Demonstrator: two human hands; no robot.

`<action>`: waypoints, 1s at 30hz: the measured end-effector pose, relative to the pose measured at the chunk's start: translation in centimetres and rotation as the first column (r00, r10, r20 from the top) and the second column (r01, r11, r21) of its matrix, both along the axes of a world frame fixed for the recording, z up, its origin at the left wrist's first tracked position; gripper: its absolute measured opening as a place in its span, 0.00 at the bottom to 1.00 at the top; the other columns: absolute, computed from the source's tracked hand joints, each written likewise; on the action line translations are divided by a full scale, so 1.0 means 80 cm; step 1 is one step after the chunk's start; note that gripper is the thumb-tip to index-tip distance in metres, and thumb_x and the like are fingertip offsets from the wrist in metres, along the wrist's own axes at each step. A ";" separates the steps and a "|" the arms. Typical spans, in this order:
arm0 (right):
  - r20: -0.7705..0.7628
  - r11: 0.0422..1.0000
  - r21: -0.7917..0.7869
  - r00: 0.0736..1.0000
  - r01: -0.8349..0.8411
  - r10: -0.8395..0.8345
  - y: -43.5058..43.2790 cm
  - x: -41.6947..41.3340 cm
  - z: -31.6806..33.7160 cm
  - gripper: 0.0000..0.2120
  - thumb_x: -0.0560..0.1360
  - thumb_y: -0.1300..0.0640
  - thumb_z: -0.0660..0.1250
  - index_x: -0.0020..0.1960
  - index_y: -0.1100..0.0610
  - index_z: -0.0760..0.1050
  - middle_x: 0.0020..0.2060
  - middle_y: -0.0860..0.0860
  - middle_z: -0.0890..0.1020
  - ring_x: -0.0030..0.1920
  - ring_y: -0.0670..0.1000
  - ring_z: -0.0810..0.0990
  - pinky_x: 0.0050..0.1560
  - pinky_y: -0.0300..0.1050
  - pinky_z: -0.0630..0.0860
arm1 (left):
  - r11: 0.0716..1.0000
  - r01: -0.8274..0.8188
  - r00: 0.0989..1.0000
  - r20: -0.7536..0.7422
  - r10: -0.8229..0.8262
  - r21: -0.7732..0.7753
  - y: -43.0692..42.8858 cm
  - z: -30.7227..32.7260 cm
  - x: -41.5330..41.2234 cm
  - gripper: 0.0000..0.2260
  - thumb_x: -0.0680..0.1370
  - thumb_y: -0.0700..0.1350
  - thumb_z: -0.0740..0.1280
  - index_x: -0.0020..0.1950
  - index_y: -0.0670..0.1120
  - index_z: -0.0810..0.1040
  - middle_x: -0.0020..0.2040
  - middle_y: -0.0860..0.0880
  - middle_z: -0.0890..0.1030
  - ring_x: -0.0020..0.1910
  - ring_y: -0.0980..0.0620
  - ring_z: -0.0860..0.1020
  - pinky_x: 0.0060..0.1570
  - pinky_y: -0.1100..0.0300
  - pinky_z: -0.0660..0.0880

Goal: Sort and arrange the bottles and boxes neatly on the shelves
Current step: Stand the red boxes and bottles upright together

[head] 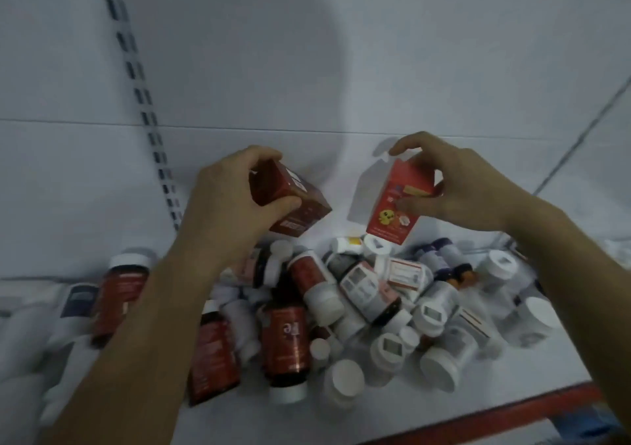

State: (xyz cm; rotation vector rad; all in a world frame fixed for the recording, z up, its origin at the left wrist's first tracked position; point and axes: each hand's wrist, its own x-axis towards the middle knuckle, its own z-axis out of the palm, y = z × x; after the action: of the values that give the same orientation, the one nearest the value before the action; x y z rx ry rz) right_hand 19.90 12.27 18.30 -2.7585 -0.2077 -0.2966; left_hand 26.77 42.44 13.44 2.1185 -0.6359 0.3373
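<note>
Left hand [235,198]: I grip a dark red box [290,202], centre frame.
Right hand [454,188]: I pinch a red carton [396,205], tilted.
Risk: either could slip onto the bottle heap [341,308] below, scattering it.

place: shop or pharmacy | evidence: slotted shelving upright [150,127], red-edged shelf [505,379], heaped pill bottles [362,294]

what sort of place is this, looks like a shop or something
Probably a pharmacy or shop storeroom: a white shelf with a slotted upright, a heap of white-capped pill bottles, plus a dark red box and a cartoon-printed red box.
</note>
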 end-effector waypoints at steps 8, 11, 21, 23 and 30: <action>0.022 0.896 -0.011 0.895 -0.445 0.445 0.288 0.122 0.029 0.25 0.71 0.42 0.74 0.67 0.44 0.74 0.54 0.43 0.83 0.50 0.37 0.81 0.45 0.27 0.74 | 0.882 -0.449 0.891 0.140 0.431 0.144 0.304 0.047 -0.033 0.27 0.70 0.54 0.78 0.67 0.52 0.78 0.60 0.51 0.82 0.58 0.50 0.79 0.62 0.56 0.73; 0.088 0.811 -0.015 0.807 -0.585 0.584 0.426 0.148 0.035 0.23 0.72 0.41 0.72 0.65 0.45 0.76 0.54 0.42 0.82 0.50 0.41 0.82 0.46 0.28 0.74 | 0.782 -0.608 0.791 0.191 0.581 0.139 0.430 0.065 -0.060 0.25 0.72 0.50 0.78 0.68 0.51 0.78 0.59 0.51 0.82 0.56 0.50 0.79 0.58 0.59 0.71; 0.119 0.600 0.096 0.607 -0.795 0.786 0.791 0.180 -0.016 0.18 0.72 0.49 0.76 0.60 0.43 0.76 0.52 0.43 0.82 0.50 0.42 0.80 0.44 0.31 0.76 | 0.577 -0.805 0.591 0.095 0.801 0.141 0.740 0.023 -0.126 0.26 0.74 0.49 0.76 0.71 0.52 0.75 0.58 0.55 0.77 0.55 0.55 0.75 0.56 0.61 0.71; 0.037 0.616 0.082 0.620 -0.783 0.784 0.820 0.183 -0.029 0.17 0.73 0.48 0.76 0.59 0.44 0.76 0.51 0.41 0.81 0.49 0.40 0.79 0.45 0.31 0.74 | 0.583 -0.792 0.597 0.035 0.801 0.183 0.770 0.004 -0.124 0.26 0.74 0.49 0.76 0.70 0.51 0.75 0.60 0.51 0.79 0.57 0.52 0.77 0.59 0.57 0.74; -0.249 0.758 -0.180 0.774 -0.627 0.582 0.823 0.215 -0.079 0.19 0.69 0.48 0.74 0.58 0.45 0.76 0.47 0.42 0.79 0.47 0.47 0.78 0.47 0.46 0.77 | 0.669 -0.658 0.669 -0.140 0.730 0.347 0.804 -0.071 -0.075 0.26 0.73 0.50 0.77 0.69 0.49 0.76 0.61 0.50 0.81 0.59 0.47 0.80 0.59 0.51 0.77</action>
State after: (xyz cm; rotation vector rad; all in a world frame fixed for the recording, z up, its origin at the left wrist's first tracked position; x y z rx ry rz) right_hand 37.11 78.12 12.00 -2.7427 -1.1405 0.1682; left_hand 20.75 106.74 7.75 2.5556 0.3700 0.3817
